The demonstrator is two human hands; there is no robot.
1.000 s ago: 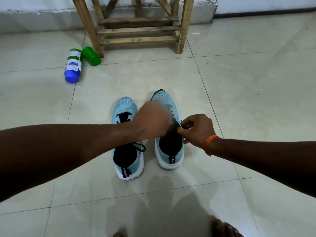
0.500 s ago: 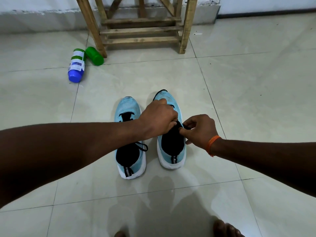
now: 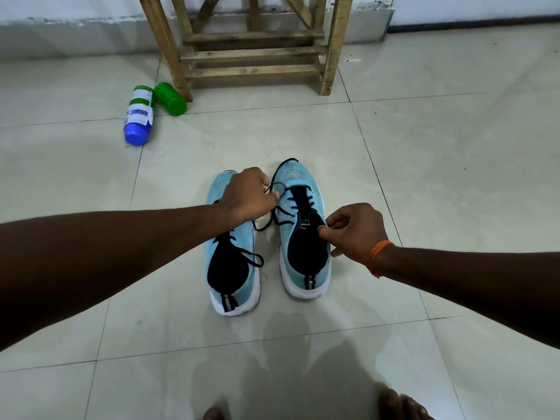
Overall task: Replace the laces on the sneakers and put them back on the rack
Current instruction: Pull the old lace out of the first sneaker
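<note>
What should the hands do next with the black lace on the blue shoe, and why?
Probably the left hand should draw the black lace out of the next eyelets. It already grips the untied, slack lace, which is threaded across the right sneaker. The right hand pinches the rim of that shoe's opening, so the shoe looks steadied for the pull.

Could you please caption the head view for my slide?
Left hand grips the black lace of a light-blue sneaker while the right hand pinches its collar.
</note>
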